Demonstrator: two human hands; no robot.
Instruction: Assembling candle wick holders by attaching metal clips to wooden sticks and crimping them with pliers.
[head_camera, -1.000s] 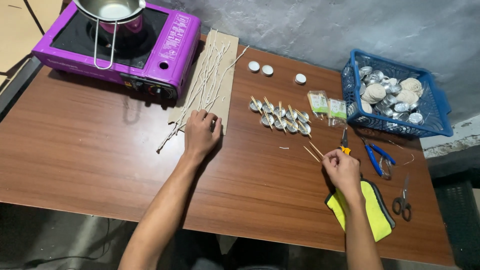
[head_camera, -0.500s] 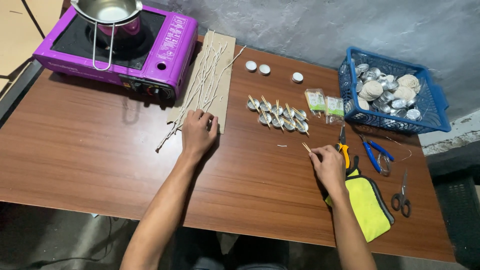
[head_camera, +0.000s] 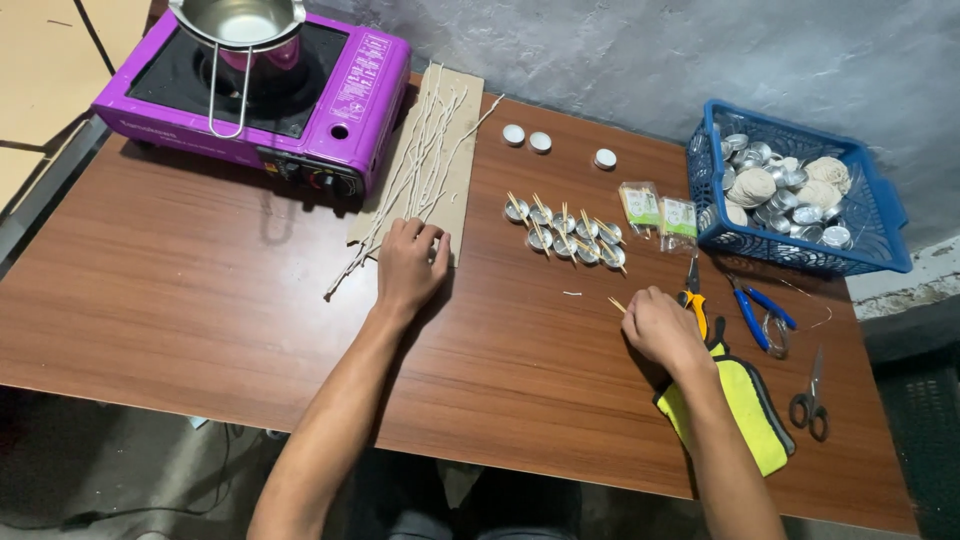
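My left hand (head_camera: 408, 266) rests palm down on the near end of a cardboard sheet (head_camera: 468, 140), fingers on the long pale wick strings (head_camera: 425, 150) lying across it. My right hand (head_camera: 660, 328) is closed around a thin wooden stick (head_camera: 616, 304) whose tip pokes out to the left, low over the brown table (head_camera: 200, 300). Beyond both hands sits a cluster of small metal cups (head_camera: 565, 238) with sticks laid over them.
A purple portable stove (head_camera: 340, 95) with a steel pot (head_camera: 240, 25) stands far left. A blue basket (head_camera: 880, 215) of metal cups is far right. Orange-handled cutters (head_camera: 694, 296), blue pliers (head_camera: 752, 312), scissors (head_camera: 810, 400) and a yellow cloth (head_camera: 745, 410) lie right. Three white lids (head_camera: 540, 141) and two packets (head_camera: 660, 210) sit behind.
My right hand has drifted left and toward the table middle with the stick. My left hand stays on the cardboard and wicks. The view has shifted slightly.
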